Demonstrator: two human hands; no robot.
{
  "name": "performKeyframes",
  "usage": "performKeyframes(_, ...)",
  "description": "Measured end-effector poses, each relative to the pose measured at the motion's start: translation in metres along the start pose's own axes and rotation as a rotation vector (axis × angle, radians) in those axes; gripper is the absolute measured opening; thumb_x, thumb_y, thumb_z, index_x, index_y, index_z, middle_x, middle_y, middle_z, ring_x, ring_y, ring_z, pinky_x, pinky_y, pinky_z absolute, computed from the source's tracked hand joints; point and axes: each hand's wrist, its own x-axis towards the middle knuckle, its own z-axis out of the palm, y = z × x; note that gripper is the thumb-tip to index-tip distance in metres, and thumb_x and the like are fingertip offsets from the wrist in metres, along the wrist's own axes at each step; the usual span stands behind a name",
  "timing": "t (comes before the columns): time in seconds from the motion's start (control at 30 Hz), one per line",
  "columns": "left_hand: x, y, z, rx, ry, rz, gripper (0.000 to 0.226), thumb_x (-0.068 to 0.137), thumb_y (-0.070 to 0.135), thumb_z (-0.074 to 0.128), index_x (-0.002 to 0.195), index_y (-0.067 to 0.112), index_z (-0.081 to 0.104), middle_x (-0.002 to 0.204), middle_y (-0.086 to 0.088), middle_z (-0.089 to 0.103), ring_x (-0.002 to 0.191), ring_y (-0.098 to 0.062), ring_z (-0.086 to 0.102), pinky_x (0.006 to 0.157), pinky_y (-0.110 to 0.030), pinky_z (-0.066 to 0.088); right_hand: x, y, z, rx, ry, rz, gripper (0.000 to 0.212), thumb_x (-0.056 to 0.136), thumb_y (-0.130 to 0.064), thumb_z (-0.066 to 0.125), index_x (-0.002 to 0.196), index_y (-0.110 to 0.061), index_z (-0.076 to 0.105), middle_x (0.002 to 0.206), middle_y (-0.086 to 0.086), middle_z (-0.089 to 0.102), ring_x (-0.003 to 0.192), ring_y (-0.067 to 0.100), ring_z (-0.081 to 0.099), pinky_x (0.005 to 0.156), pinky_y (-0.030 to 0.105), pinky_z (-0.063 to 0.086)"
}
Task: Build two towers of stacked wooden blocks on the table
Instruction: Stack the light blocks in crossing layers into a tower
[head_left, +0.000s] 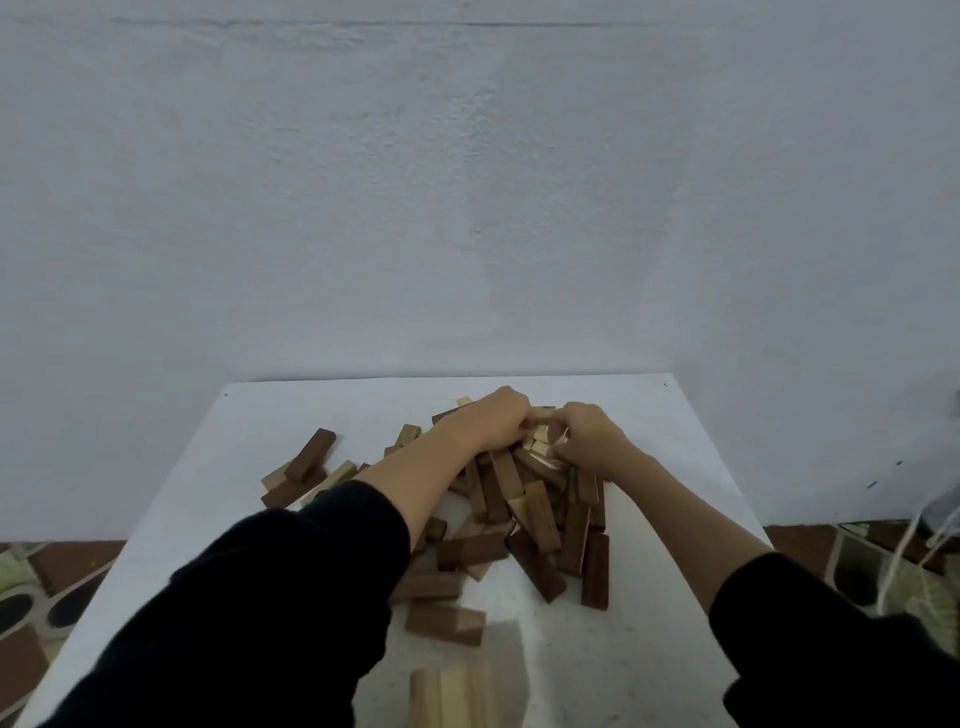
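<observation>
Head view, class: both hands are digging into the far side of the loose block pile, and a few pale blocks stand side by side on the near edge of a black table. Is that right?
Not quite. The head view shows a white table, not black. The rest holds: the left hand and right hand are in the far side of the block pile, and the pale blocks sit at the near edge.

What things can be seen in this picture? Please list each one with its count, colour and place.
wooden blocks: many, too jumbled to count, dark brown and pale, heaped mid-table
side blocks: a few, brown and pale, left of the heap
pale blocks: about three, cream, side by side at the near edge
table: one, white, centre
wall: one, pale grey, behind
floor: patterned, brown and green, both sides
cord: white, far right
left hand: curled grip on blocks at the heap's far end, black sleeve
right hand: the same, beside it
</observation>
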Motion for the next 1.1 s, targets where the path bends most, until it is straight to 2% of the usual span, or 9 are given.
performKeyframes(0.13,0.008,0.011,-0.006,0.139,-0.016,0.009,0.014,0.090,-0.004,0.048,0.077,0.002,0.053,0.071,-0.006,0.044,0.083,-0.031,0.056,0.064,-0.029,0.034,0.001,0.002,0.002,0.062,0.032,-0.033,0.025,0.081,-0.009,0.060,0.106,-0.011,0.056,0.097,0.001,0.051,0.089,0.015,0.045,0.073,0.027,0.038)
performKeyframes(0.3,0.014,0.020,-0.005,0.245,0.015,0.075,0.021,0.089,-0.005,0.047,0.104,0.004,0.059,0.068,0.003,0.030,0.072,-0.020,0.044,0.066,-0.033,0.039,0.000,0.003,0.013,-0.006,0.048,-0.044,0.043,0.080,-0.017,0.062,0.120,-0.009,0.051,0.102,0.014,0.050,0.100,0.028,0.047,0.076,0.032,0.042)
performKeyframes(0.43,0.016,0.029,-0.004,0.317,-0.011,0.045,0.023,0.087,0.000,0.052,0.108,0.004,0.059,0.085,-0.005,0.047,0.082,-0.026,0.054,0.064,-0.032,0.038,0.001,0.001,0.015,0.052,0.029,0.003,0.035,0.076,-0.028,0.055,0.100,-0.004,0.056,0.086,0.012,0.054,0.086,0.023,0.039,0.061,0.022,0.030)
performKeyframes(0.57,0.020,0.027,0.002,0.309,-0.035,0.043,0.030,0.086,0.005,0.056,0.116,0.006,0.055,0.108,-0.012,0.057,0.093,-0.029,0.060,0.063,-0.032,0.038,-0.012,-0.013,-0.004,0.106,-0.009,0.022,0.015,0.087,-0.012,0.051,0.075,-0.004,0.054,0.067,-0.003,0.041,0.088,0.024,0.038,0.075,0.025,0.030)
performKeyframes(0.67,0.018,0.024,0.000,0.243,-0.049,0.063,0.030,0.085,0.004,0.056,0.114,0.006,0.052,0.105,-0.013,0.056,0.092,-0.029,0.058,0.064,-0.031,0.036,-0.012,-0.001,-0.007,0.168,0.057,0.056,0.028,0.086,-0.011,0.055,0.106,0.009,0.059,0.082,0.005,0.043,0.087,0.022,0.045,0.079,0.025,0.036)
performKeyframes(0.8,0.014,0.020,-0.003,0.130,-0.034,0.040,0.008,0.084,-0.001,0.054,0.086,0.006,0.052,0.078,-0.005,0.048,0.076,-0.021,0.046,0.064,-0.029,0.032,-0.016,0.003,-0.009,0.284,0.089,0.111,0.027,0.082,-0.015,0.064,0.102,0.003,0.061,0.104,0.012,0.046,0.080,0.014,0.044,0.060,0.015,0.037)
performKeyframes(0.9,0.013,0.018,-0.009,-0.081,0.075,-0.011,0.028,0.088,0.009,0.055,0.063,0.011,0.042,0.068,-0.002,0.043,0.065,-0.018,0.043,0.057,-0.025,0.033,-0.021,0.001,-0.016,0.407,0.247,0.068,0.025,0.081,-0.012,0.066,0.103,-0.001,0.061,0.105,0.013,0.048,0.079,0.015,0.048,0.057,0.008,0.036)
performKeyframes(1.0,0.005,0.017,-0.023,-0.515,0.268,-0.025,0.013,0.093,0.018,0.054,0.087,0.007,0.056,0.087,-0.010,0.059,0.080,-0.020,0.055,0.075,-0.032,0.047,-0.029,-0.011,-0.032,0.651,0.342,-0.009,0.016,0.088,-0.019,0.063,0.098,-0.006,0.066,0.088,0.005,0.057,0.075,0.019,0.058,0.064,0.020,0.049)
performKeyframes(1.1,-0.012,0.015,-0.038,-0.981,0.358,-0.053,0.011,0.093,0.019,0.060,0.091,0.010,0.053,0.082,-0.008,0.064,0.075,-0.017,0.060,0.078,-0.032,0.051,-0.039,-0.026,-0.047,0.871,0.198,-0.046,0.018,0.093,-0.015,0.051,0.095,-0.013,0.069,0.081,0.002,0.060,0.070,0.012,0.055,0.070,0.026,0.047)
